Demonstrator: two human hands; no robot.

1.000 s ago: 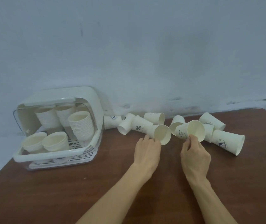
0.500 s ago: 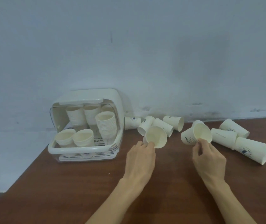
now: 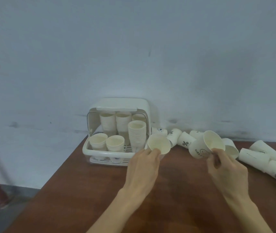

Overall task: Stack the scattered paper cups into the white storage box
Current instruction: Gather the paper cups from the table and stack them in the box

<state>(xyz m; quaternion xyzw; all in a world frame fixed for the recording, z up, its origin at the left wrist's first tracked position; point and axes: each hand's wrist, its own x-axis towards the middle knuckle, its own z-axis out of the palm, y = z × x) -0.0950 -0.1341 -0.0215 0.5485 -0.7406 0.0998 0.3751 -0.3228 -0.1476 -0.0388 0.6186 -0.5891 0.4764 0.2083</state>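
Each hand holds one paper cup by its rim, mouth toward the camera: the left hand point(image 3: 144, 163) pinches a cup point(image 3: 159, 143) just beside the white storage box point(image 3: 100, 151), the right hand point(image 3: 226, 167) grips a printed cup point(image 3: 206, 146). Loose cups point(image 3: 254, 155) lie tipped on the brown table point(image 3: 176, 190) along the wall point(image 3: 134, 56); stacked cups point(image 3: 137, 133) crowd the box

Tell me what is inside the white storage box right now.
The white storage box holds paper cups: two short stacks in front, a tall stack at front right, and tall stacks behind. The back right corner is largely hidden by the front stack.
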